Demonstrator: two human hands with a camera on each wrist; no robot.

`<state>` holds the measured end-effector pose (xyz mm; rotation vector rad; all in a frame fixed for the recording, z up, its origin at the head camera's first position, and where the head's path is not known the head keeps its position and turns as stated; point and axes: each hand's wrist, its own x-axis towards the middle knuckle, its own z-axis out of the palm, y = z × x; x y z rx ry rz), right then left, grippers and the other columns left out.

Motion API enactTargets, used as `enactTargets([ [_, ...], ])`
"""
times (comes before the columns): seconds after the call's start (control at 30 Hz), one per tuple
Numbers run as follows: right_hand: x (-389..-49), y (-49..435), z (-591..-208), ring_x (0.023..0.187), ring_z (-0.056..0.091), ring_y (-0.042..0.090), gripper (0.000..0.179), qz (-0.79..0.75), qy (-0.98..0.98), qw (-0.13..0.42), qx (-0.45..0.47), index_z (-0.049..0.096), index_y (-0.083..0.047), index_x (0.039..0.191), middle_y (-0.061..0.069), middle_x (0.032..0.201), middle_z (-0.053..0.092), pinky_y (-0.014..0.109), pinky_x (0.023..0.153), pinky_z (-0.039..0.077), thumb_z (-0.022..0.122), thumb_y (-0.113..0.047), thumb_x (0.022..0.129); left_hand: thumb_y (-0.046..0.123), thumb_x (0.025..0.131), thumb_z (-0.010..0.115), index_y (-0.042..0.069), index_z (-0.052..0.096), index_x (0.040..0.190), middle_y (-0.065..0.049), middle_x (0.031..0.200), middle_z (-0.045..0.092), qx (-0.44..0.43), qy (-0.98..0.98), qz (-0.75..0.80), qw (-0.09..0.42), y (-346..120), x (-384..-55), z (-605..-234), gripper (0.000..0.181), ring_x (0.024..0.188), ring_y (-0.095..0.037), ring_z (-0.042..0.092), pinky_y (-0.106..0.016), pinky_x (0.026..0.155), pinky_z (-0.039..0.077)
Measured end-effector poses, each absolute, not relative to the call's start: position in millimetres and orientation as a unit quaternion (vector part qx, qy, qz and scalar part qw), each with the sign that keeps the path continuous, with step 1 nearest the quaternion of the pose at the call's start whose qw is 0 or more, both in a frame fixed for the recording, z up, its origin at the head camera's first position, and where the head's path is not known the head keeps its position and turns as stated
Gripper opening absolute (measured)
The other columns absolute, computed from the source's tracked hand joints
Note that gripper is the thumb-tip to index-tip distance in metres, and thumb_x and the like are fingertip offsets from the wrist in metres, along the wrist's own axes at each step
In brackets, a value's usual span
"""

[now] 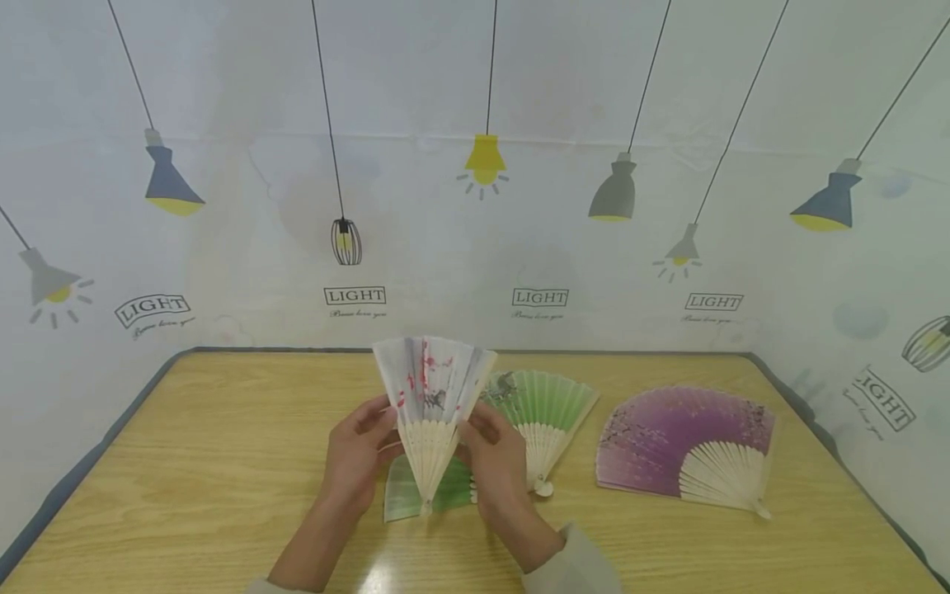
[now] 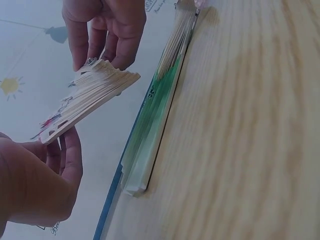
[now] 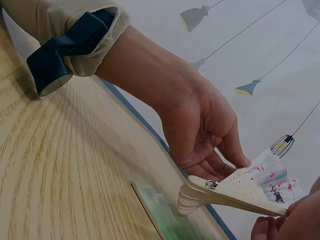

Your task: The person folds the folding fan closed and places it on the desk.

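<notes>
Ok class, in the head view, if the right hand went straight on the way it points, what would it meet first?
The white fan, whose edge the right hand already pinches. Beyond that, the lamp-patterned backdrop seems likeliest, though depth is unclear.

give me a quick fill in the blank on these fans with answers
The left hand and right hand hold the white fan, whose bright flecks are ____.
In the head view, the purple fan lies to the ____ of the green fan.
The number of fans lying on the table is ____.
Missing words: red; right; two
</notes>
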<state>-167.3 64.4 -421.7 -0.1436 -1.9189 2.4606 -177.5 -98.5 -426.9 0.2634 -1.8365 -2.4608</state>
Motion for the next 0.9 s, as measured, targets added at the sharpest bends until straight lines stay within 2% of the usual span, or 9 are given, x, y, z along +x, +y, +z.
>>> enactTargets([
  [0.37, -167.2, 64.9, -420.2, 0.109, 0.056, 0.024, 0.034, 0.784, -0.620, -0.003, -0.035, 0.055, -0.001, 0.130, 0.017, 0.120, 0.055, 0.035, 0.088, 0.055, 0.057, -0.007, 0.096, 0.004, 0.097, 0.054, -0.007, 0.055, 0.125, -0.011, 0.101, 0.065, 0.081, -0.592, -0.801, 0.026, -96.0, -178.5, -427.0, 0.030, 0.082, -0.021, 0.066, -0.035, 0.074, 0.059],
  [0.67, -166.8, 65.2, -419.7, 0.106, 0.058, 0.024, 0.034, 0.793, -0.608, -0.012, -0.028, 0.054, 0.000, 0.129, 0.017, 0.119, 0.054, 0.035, 0.088, 0.055, 0.056, -0.004, 0.096, 0.012, 0.102, 0.047, -0.008, 0.054, 0.128, -0.016, 0.108, 0.064, 0.076, -0.598, -0.798, 0.016, -97.0, -177.6, -425.2, 0.033, 0.085, -0.022, 0.066, -0.034, 0.076, 0.059],
  [0.9, -165.8, 64.5, -419.5, 0.102, 0.060, 0.022, 0.032, 0.796, -0.604, -0.015, -0.029, 0.057, -0.001, 0.128, 0.017, 0.117, 0.056, 0.033, 0.084, 0.056, 0.056, -0.002, 0.096, 0.006, 0.098, 0.052, -0.009, 0.055, 0.126, -0.020, 0.105, 0.066, 0.077, -0.615, -0.784, 0.031, -95.1, -177.2, -424.4, 0.031, 0.080, -0.019, 0.067, -0.035, 0.072, 0.059],
])
